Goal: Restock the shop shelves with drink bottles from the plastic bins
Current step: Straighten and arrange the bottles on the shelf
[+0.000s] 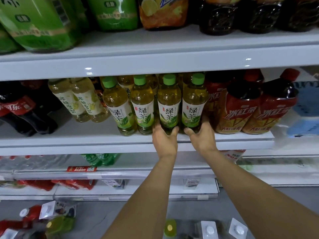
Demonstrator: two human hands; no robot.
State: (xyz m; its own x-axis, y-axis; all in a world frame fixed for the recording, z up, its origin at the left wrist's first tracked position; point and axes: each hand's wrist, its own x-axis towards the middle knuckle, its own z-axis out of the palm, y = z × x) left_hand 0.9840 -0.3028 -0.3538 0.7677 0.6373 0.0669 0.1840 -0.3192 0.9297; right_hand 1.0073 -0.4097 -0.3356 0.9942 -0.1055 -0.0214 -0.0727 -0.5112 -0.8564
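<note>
Carefully, your left hand [164, 140] grips the left tea bottle [169, 104] and your right hand [202, 137] the right tea bottle [194, 102] low down, so shoving could topple them.

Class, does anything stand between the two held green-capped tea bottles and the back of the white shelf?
Yes: other yellow-green plastic bottles stand right behind the two tea bottles that the left hand and right hand grip.

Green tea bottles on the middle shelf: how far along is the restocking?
Done: two green tea bottles stand at the front of the shelf. In hand: the left hand grips a third bottle low down, the right hand a fourth bottle, both at the shelf edge. Left: more drinks lie below.
</note>
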